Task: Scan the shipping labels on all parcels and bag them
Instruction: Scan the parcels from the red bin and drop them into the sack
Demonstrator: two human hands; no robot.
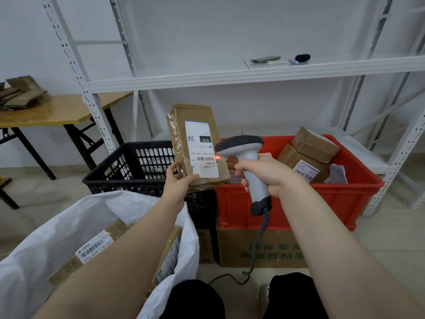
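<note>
Above the red crate [310, 203], scanner [247, 155] faces the parcel [195, 116].

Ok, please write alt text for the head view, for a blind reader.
A left hand holds a brown parcel while the right hand aims a grey scanner at its label. Behind stand a black crate and a red crate of parcels; a white bag lies lower left.

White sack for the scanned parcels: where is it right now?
Head view, lower left: the white sack sits open just in front of the black crate, with labelled parcels already inside.
</note>
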